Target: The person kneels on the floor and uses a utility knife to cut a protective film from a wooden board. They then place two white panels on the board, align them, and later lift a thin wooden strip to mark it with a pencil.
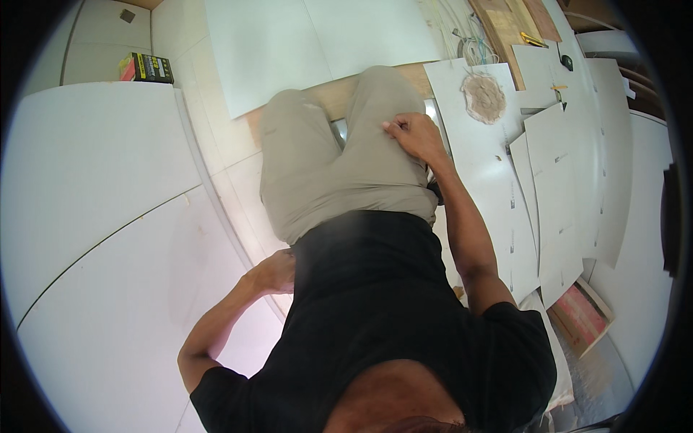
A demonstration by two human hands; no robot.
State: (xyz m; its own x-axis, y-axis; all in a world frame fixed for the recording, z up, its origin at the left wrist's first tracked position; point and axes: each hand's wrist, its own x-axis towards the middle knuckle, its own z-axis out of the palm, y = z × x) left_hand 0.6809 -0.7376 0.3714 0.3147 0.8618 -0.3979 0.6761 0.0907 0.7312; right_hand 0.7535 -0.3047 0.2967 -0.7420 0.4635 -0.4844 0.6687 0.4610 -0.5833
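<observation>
My right hand (417, 137) rests on the right thigh of my beige trousers (339, 173). Its fingers are curled in, and whatever may be inside them is hidden. At the left side of my waist, my left hand (276, 273) is against my black shirt (361, 260). The fingers of that hand are out of sight behind the shirt's edge. In front of my knees lies a large pale flat panel (325, 43), with a strip of wood (253, 123) showing along its near edge.
White panels (108, 159) flank my left, a black-and-yellow box (150, 68) on them. At right are stacked sheets (563, 187), a round tan lump (484, 97), coiled cables (476, 47), wooden boards (505, 29), a yellow utility knife (533, 40) and a reddish carton (581, 314).
</observation>
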